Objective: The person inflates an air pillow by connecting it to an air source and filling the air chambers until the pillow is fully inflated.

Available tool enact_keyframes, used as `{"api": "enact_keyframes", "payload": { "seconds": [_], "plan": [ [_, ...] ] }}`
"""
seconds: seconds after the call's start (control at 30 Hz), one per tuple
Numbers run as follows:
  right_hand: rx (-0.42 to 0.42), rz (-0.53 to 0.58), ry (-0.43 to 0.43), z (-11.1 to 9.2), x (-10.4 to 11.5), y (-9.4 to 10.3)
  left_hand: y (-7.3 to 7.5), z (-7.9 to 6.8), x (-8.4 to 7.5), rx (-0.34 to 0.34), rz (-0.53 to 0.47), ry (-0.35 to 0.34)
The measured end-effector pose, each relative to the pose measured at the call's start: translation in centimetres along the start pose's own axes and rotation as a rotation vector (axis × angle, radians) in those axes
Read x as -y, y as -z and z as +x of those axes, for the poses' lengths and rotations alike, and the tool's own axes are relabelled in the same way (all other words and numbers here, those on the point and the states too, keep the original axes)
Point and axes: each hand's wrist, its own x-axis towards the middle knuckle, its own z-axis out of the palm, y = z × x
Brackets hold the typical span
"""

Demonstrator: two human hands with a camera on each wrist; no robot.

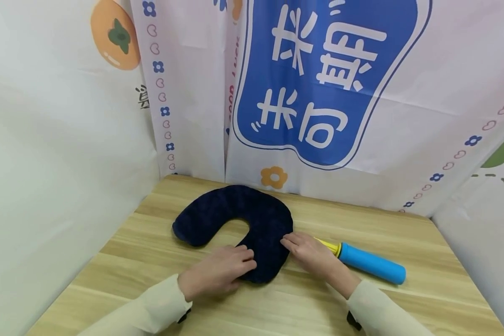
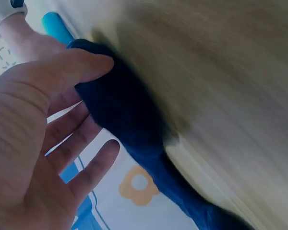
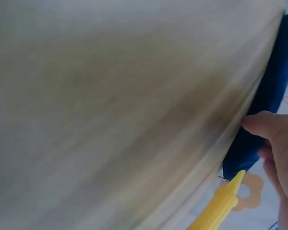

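A dark navy U-shaped neck pillow (image 1: 269, 212) lies on the table, its opening facing the lower left. At its near arm, my left hand (image 1: 222, 268) holds the inner edge. The left wrist view shows the thumb (image 2: 93, 67) over the pillow's end, with the other fingers spread along its upper side. My right hand (image 1: 308, 252) grips the pillow's outer right edge, the thumb (image 3: 259, 123) low against its side. Just beyond that hand lies a blue hand air pump (image 1: 374, 263) with a yellow nozzle (image 3: 221, 203), partly hidden by the hand in the head view.
The wood-grain table (image 1: 130, 261) meets a white printed cloth (image 1: 197, 116) at the back, which bears a blue patch with white characters. White sheeting (image 1: 67, 154) hangs at the left side, and more rises at the right.
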Motion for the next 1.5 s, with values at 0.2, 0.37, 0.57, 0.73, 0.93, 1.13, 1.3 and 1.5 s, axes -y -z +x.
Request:
{"api": "enact_keyframes", "payload": {
  "seconds": [0.2, 0.37, 0.57, 0.73, 0.93, 1.13, 1.3, 1.5],
  "plan": [
    [-0.101, -0.099, 0.112, 0.9, 0.0, -1.3, -0.7, 0.4, -0.1, -0.024, 0.0, -0.002],
    [-0.106, -0.113, 0.146, 1.6, 0.6, -0.8, -0.7, -0.9, 0.7, -0.038, -0.071, 0.055],
    [-0.16, -0.08, 0.168, 2.8, 2.5, 0.8, 0.7, -3.6, 2.3, -0.063, -0.109, 0.146],
    [-0.206, -0.064, 0.186, 4.2, 5.8, 2.5, 1.9, -5.9, 4.2, -0.075, -0.153, 0.161],
    [-0.243, -0.029, 0.222, 5.7, 9.3, 3.0, 3.0, -8.5, 6.2, -0.031, -0.124, 0.16],
    [-0.111, 0.135, 0.108, 4.6, 6.9, 4.2, 4.1, -8.9, 5.8, 0.1, -0.156, 0.207],
    [0.11, 0.25, -0.063, 2.4, 2.0, 4.9, 4.0, -6.0, 3.6, 0.128, -0.157, 0.223],
    [0.13, 0.143, -0.033, 1.1, -1.1, 2.9, 1.8, -0.2, -0.8, 0.081, -0.12, 0.208]
  ]
}}
